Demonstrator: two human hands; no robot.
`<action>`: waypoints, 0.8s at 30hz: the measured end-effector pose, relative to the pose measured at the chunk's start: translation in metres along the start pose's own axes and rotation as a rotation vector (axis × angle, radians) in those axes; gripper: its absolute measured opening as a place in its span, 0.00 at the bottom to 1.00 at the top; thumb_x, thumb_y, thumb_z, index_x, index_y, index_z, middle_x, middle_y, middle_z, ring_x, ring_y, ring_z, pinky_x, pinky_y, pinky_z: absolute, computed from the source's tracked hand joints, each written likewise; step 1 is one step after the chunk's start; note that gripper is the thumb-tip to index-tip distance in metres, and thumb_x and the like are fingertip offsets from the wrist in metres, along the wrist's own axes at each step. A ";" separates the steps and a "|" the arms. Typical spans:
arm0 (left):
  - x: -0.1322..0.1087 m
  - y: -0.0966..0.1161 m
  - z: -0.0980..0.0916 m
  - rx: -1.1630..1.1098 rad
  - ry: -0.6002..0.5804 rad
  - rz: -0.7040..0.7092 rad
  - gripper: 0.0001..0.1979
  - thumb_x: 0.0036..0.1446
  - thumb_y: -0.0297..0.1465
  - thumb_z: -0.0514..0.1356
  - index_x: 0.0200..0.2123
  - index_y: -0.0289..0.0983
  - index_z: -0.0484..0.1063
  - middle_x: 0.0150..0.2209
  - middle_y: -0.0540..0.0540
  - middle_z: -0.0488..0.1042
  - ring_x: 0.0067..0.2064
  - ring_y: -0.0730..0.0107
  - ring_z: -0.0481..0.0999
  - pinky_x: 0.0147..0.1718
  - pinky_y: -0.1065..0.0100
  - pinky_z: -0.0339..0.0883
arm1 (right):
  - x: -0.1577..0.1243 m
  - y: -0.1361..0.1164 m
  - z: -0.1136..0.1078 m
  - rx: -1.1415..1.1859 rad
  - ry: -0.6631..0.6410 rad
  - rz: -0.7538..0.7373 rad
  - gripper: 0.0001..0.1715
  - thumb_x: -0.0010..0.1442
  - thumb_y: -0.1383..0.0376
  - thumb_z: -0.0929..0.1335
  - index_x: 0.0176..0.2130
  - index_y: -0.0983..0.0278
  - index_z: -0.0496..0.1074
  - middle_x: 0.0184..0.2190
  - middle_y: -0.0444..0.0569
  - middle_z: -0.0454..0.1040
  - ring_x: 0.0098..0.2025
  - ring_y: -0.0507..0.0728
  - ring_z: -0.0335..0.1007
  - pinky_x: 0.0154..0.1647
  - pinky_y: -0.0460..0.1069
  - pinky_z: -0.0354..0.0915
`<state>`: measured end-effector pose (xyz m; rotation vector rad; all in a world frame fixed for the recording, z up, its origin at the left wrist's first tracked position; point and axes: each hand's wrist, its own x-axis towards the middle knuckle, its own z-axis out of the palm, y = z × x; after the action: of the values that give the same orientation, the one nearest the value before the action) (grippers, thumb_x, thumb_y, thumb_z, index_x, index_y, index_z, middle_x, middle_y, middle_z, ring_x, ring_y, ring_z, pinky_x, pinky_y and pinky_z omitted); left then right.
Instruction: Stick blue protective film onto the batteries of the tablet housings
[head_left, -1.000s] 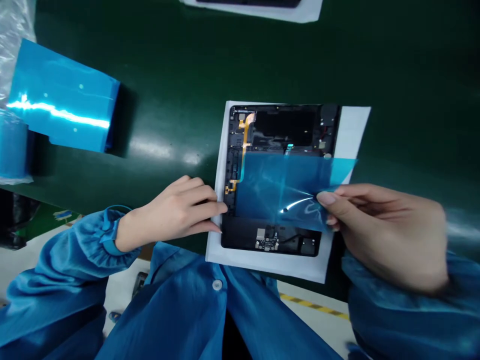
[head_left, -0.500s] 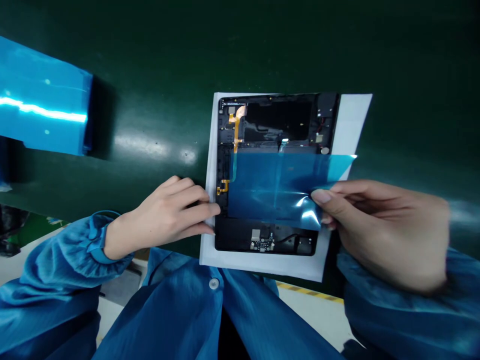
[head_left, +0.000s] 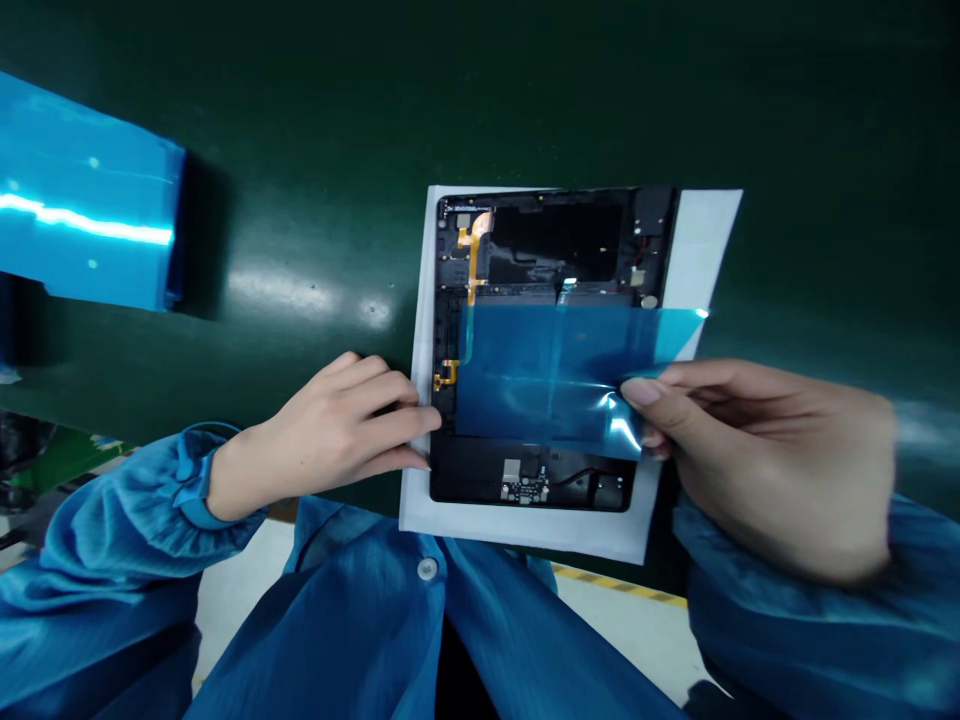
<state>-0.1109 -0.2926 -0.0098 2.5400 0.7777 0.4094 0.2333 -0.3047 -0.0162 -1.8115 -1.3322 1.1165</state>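
An opened tablet (head_left: 480,470) lies on a white sheet (head_left: 705,240), its black interior, orange flex cables and small circuit board showing. A clear blue film (head_left: 510,370) covers the middle of the tablet, and its right end sticks out past the tablet's edge. Between thumb and fingers, my right hand (head_left: 780,460) pinches the film near its lower right part, where it is creased and shiny. My left hand (head_left: 337,430) grips the tablet's left edge, with the index fingertip over the rim and the thumb lower down beside it.
On the left of the dark green table (head_left: 315,240) stands a stack covered in glossy blue film (head_left: 90,200). Yellow and black striped tape (head_left: 622,585) runs along the floor below the table's front edge.
My right hand and the film's right corner have shifted very slightly left. My left hand and the tablet stay put. A grey object on the floor at lower left is gone from view.
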 end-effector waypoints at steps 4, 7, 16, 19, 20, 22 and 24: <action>0.002 0.000 -0.001 -0.005 0.001 0.006 0.15 0.73 0.40 0.64 0.54 0.36 0.73 0.44 0.44 0.76 0.41 0.64 0.70 0.37 0.62 0.61 | 0.000 0.002 0.000 -0.012 -0.001 -0.013 0.06 0.58 0.60 0.81 0.37 0.57 0.86 0.21 0.43 0.75 0.20 0.51 0.68 0.19 0.47 0.68; 0.003 0.000 -0.003 0.001 0.014 0.015 0.15 0.73 0.40 0.64 0.52 0.35 0.73 0.44 0.45 0.77 0.41 0.65 0.70 0.36 0.63 0.61 | 0.001 0.000 0.000 -0.010 0.008 -0.015 0.07 0.58 0.59 0.82 0.37 0.57 0.86 0.21 0.43 0.75 0.19 0.51 0.68 0.19 0.46 0.69; 0.003 0.005 -0.009 0.026 -0.047 -0.046 0.14 0.75 0.41 0.61 0.52 0.37 0.75 0.44 0.45 0.79 0.41 0.65 0.74 0.37 0.62 0.66 | 0.002 -0.007 0.000 0.005 -0.016 0.061 0.15 0.55 0.52 0.82 0.36 0.59 0.86 0.21 0.42 0.77 0.18 0.49 0.69 0.20 0.43 0.69; 0.003 0.006 -0.011 0.088 -0.103 -0.058 0.12 0.74 0.42 0.62 0.52 0.42 0.78 0.44 0.45 0.80 0.41 0.63 0.76 0.36 0.61 0.70 | 0.003 -0.010 0.001 0.000 -0.027 0.084 0.17 0.54 0.50 0.82 0.35 0.60 0.86 0.20 0.43 0.77 0.17 0.49 0.69 0.19 0.43 0.68; 0.004 0.006 -0.011 0.123 -0.143 -0.061 0.12 0.73 0.42 0.62 0.53 0.45 0.78 0.45 0.45 0.81 0.42 0.62 0.77 0.36 0.60 0.71 | 0.004 -0.012 0.001 -0.004 -0.029 0.089 0.17 0.54 0.50 0.82 0.35 0.60 0.86 0.20 0.43 0.77 0.17 0.49 0.69 0.19 0.43 0.69; 0.003 0.006 -0.012 0.183 -0.224 -0.069 0.12 0.73 0.43 0.61 0.55 0.50 0.79 0.46 0.46 0.81 0.43 0.60 0.78 0.37 0.58 0.74 | 0.004 -0.015 0.002 -0.010 -0.035 0.100 0.17 0.54 0.50 0.82 0.34 0.60 0.85 0.20 0.44 0.77 0.17 0.50 0.69 0.20 0.43 0.69; 0.003 0.006 -0.012 0.203 -0.269 -0.081 0.14 0.74 0.45 0.59 0.56 0.52 0.79 0.47 0.46 0.82 0.44 0.59 0.79 0.38 0.57 0.76 | 0.005 -0.018 0.002 -0.004 -0.039 0.116 0.18 0.53 0.50 0.82 0.34 0.61 0.85 0.20 0.44 0.77 0.17 0.50 0.69 0.19 0.43 0.70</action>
<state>-0.1109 -0.2915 0.0037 2.6623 0.8507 -0.0421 0.2242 -0.2947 -0.0036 -1.8995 -1.2656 1.2161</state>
